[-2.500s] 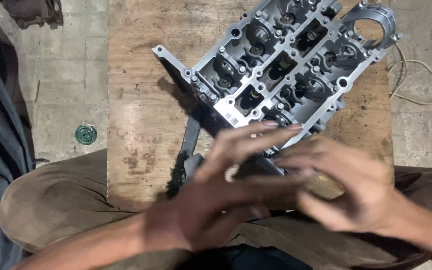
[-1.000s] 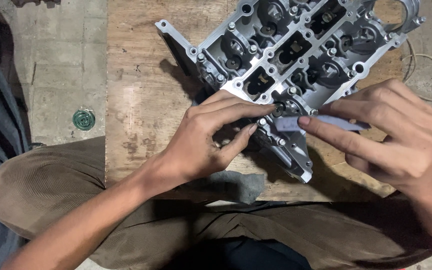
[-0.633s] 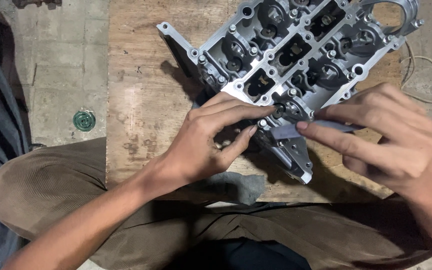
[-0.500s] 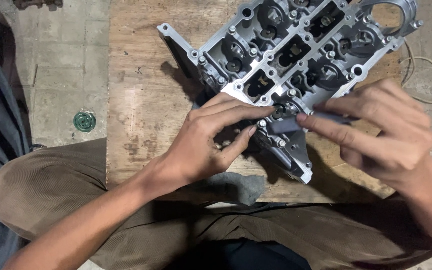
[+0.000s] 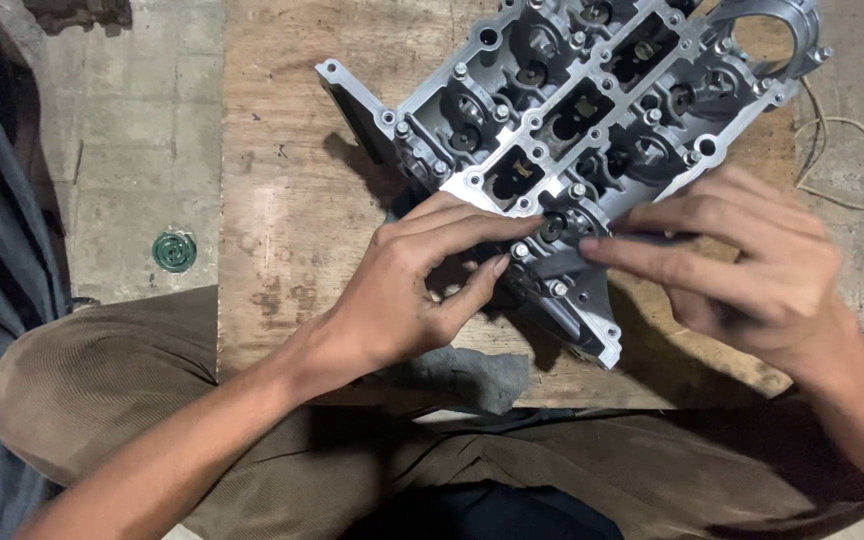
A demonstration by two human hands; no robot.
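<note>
A silver aluminium cylinder head (image 5: 592, 110) lies slantwise on a wooden board (image 5: 282, 200), its open valve chambers facing up. My left hand (image 5: 422, 290) rests at the head's near end, fingertips touching a bolt and a valve pocket there. My right hand (image 5: 752, 270) pinches a thin dark tool (image 5: 562, 262) whose tip sits on the same near corner of the head. The two hands' fingertips almost meet over that corner. What the tool's tip touches is hidden by my fingers.
A grey cloth (image 5: 452, 375) lies at the board's near edge by my brown trousers. A small green round cap (image 5: 174, 250) sits on the concrete floor to the left. A loop of pale cord (image 5: 852, 160) lies on the floor at right.
My hands rose from my lap to the head's near corner. Over the last second the right hand's tool has stayed on that corner, shifting only slightly.
</note>
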